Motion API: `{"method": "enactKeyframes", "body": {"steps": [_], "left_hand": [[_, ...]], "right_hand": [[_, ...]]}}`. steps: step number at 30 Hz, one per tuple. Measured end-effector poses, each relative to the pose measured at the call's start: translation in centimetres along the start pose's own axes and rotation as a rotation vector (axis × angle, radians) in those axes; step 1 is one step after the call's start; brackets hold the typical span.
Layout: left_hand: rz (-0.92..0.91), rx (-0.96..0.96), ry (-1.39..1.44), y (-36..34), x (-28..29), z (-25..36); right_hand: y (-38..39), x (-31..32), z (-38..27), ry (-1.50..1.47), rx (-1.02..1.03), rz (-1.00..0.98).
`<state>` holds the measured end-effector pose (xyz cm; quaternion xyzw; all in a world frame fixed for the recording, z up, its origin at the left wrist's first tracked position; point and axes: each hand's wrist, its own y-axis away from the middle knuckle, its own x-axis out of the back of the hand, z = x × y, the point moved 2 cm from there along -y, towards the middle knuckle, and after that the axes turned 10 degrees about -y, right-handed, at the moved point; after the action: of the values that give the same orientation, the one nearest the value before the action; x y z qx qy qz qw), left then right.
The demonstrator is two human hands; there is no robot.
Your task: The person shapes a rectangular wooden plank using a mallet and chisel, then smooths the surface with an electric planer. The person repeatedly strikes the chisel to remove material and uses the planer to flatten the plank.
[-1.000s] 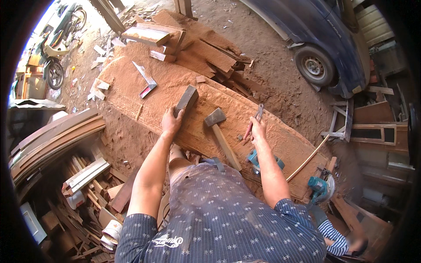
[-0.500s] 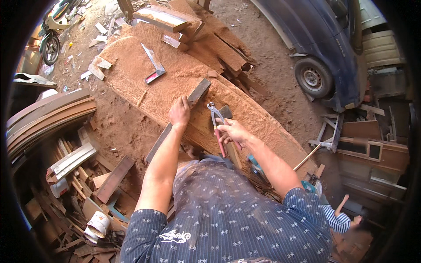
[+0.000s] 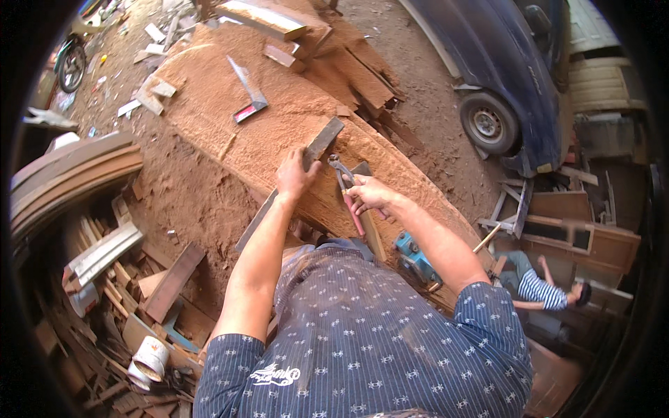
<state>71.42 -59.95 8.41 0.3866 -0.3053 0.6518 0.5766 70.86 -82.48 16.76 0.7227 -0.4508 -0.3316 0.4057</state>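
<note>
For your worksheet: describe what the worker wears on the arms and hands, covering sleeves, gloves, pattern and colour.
Both forearms are bare. The left hand and right hand wear no gloves, and no watch or ring can be made out. The short sleeves belong to a dark blue shirt with fine pale vertical stripes and small pale motifs; a pale emblem sits on it near the left sleeve.

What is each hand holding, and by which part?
The left hand grips a long wooden strip near its upper end. The right hand holds pincers by their red handles.
</note>
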Motion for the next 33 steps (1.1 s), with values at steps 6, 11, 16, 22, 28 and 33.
{"method": "enactKeyframes", "body": {"steps": [6, 11, 16, 22, 28, 33], "left_hand": [[0.062, -0.068, 0.185, 2.4, 2.7, -1.4], [-0.278, 0.057, -0.128, 12.4, 6.8, -7.3], [-0.3, 0.091, -0.297, 14.9, 8.8, -9.0], [-0.321, 0.082, -0.363, 14.4, 15.0, -6.7], [-0.336, 0.08, -0.606, 12.9, 25.3, -3.6], [-0.418, 0.0, -0.537, 10.9, 27.4, -6.4]], "right_hand": [[-0.1, 3.4, 6.3, -0.28, 0.133, 0.198], [3.7, 13.6, 12.2, -0.534, 0.133, 0.48], [7.3, 27.1, 17.0, -0.554, 0.177, 0.696], [22.3, 46.5, 33.1, -0.805, 0.38, 0.899], [31.6, 45.3, 38.0, -1.156, 0.495, 1.132], [47.7, 44.9, 42.4, -1.349, 0.58, 1.518]]}}
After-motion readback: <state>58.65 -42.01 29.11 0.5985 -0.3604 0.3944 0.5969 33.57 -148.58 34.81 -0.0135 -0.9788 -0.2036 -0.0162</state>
